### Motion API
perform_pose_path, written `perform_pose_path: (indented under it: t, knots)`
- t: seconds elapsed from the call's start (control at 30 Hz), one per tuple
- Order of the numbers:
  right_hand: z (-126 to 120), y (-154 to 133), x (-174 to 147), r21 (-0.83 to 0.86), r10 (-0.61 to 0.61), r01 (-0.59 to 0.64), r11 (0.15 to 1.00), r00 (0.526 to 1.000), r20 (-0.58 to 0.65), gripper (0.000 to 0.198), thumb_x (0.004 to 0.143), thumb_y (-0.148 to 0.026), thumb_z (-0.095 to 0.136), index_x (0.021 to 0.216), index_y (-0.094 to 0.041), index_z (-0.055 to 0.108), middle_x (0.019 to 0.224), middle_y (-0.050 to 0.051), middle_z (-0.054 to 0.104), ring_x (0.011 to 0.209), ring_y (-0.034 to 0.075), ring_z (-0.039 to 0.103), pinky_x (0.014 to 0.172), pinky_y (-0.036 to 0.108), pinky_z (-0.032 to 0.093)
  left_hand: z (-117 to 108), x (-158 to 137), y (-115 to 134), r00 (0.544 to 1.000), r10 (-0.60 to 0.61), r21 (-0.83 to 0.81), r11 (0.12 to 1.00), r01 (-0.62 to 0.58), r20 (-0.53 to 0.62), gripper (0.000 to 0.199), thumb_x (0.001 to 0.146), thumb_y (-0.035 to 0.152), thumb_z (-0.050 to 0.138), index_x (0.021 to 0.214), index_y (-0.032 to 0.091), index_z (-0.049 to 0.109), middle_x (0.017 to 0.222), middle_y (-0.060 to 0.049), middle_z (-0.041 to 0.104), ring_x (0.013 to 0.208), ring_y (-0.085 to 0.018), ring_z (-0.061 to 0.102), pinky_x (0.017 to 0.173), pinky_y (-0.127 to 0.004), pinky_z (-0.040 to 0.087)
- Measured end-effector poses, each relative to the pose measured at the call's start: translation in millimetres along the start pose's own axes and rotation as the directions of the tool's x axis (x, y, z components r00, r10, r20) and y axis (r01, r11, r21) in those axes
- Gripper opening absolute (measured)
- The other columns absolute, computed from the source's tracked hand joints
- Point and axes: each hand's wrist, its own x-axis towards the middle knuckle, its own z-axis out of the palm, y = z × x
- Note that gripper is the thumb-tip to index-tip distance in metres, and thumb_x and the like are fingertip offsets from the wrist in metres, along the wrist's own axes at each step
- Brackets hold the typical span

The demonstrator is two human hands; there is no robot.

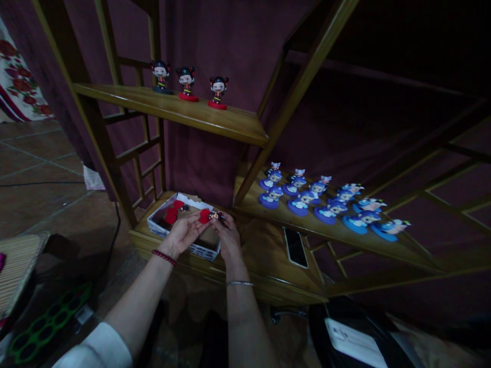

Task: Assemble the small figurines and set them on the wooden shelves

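Over a shallow cardboard box (158, 223), both hands are closed on one small figurine (214, 216) with black hair and a round red base. My left hand (184, 232) pinches the red base between its fingertips. On the figurine's head side, my right hand (229, 232) has its fingers and thumb closed. Inside the box lie red round bases (171, 215), at least one with a dark figure attached. Similar figurines (186, 83) stand on the upper left shelf, two on red bases and one on a dark base.
Several blue and purple figurines (303, 203) stand in rows on the right shelf (412, 251). A phone (295, 247) lies on the lower board (261, 245). Wooden posts (303, 76) and the upper shelf (172, 110) frame the space. A green holed tray (49, 322) is at lower left.
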Motion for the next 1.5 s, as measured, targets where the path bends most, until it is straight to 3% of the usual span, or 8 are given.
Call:
perform_pose_path:
  t: [0.2,0.43,0.6,0.83,1.1,1.3,1.5]
  knots:
    - [-0.1,-0.3,-0.3,-0.02,-0.004,0.004,1.0,1.0,0.017,0.039,0.053,-0.025,0.072,0.09,-0.02,0.06,0.082,0.0,0.064,0.07,0.011,0.056,0.063,0.022,0.045,-1.2,-0.7,1.4,0.999,0.008,0.025,1.0,-0.009,0.033,0.036,0.073,-0.001,0.045,0.106,0.006,0.059,0.094,-0.013,0.068,0.093,-0.019,0.062,0.095,-0.036,0.043]
    - [-1.4,0.9,1.2,-0.062,-0.036,0.038,0.997,0.999,0.034,0.037,0.056,-0.026,0.071,0.091,-0.02,0.06,0.086,-0.001,0.064,0.075,0.011,0.055,0.067,0.022,0.043,-0.7,-0.5,-0.1,0.999,0.042,0.013,0.999,-0.042,0.023,0.028,0.075,-0.002,0.047,0.096,0.007,0.062,0.093,-0.012,0.068,0.091,-0.019,0.063,0.095,-0.037,0.042]
    - [-1.4,1.1,0.8,-0.055,-0.039,0.041,0.998,0.998,0.045,0.039,0.055,-0.027,0.071,0.092,-0.02,0.06,0.087,0.0,0.064,0.078,0.012,0.056,0.069,0.023,0.043,0.4,-2.5,-0.3,0.998,0.048,0.035,0.998,-0.049,0.037,0.03,0.076,0.0,0.049,0.102,0.008,0.061,0.097,-0.012,0.067,0.095,-0.019,0.061,0.096,-0.037,0.041]
    - [1.7,-2.9,-2.4,-0.049,0.008,-0.006,0.999,0.999,0.032,0.037,0.053,-0.027,0.073,0.088,-0.02,0.062,0.083,0.0,0.065,0.074,0.012,0.057,0.064,0.022,0.044,2.9,-3.1,-0.8,0.997,0.055,0.043,0.997,-0.057,0.045,0.032,0.076,0.001,0.051,0.105,0.011,0.061,0.098,-0.011,0.067,0.094,-0.017,0.061,0.095,-0.034,0.042]
    - [3.7,-3.8,-2.5,-0.064,0.023,-0.023,0.998,1.0,-0.005,0.037,0.052,-0.029,0.073,0.086,-0.02,0.062,0.078,-0.001,0.065,0.067,0.011,0.056,0.058,0.021,0.044,2.9,-1.6,-1.0,0.999,0.05,0.016,0.999,-0.05,0.004,0.025,0.077,0.0,0.048,0.095,0.006,0.064,0.09,-0.013,0.068,0.089,-0.019,0.063,0.094,-0.037,0.043]
    - [5.2,-4.5,-3.9,-0.089,-0.001,0.002,0.996,1.0,0.005,0.035,0.054,-0.029,0.072,0.086,-0.019,0.061,0.077,-0.001,0.065,0.066,0.01,0.056,0.058,0.021,0.044,2.6,-1.7,-1.4,0.998,0.058,0.012,0.998,-0.058,-0.02,0.023,0.077,-0.002,0.045,0.086,0.005,0.065,0.087,-0.014,0.068,0.09,-0.021,0.063,0.094,-0.04,0.043]
    - [7.6,-2.9,-3.4,-0.123,-0.058,0.056,0.991,0.998,-0.014,0.031,0.054,-0.028,0.07,0.083,-0.019,0.059,0.077,-0.001,0.065,0.067,0.011,0.056,0.057,0.02,0.045,3.4,-1.3,-3.2,0.998,0.066,0.035,0.997,-0.067,0.009,0.025,0.076,-0.002,0.048,0.092,0.005,0.065,0.091,-0.014,0.068,0.093,-0.02,0.062,0.095,-0.036,0.043]
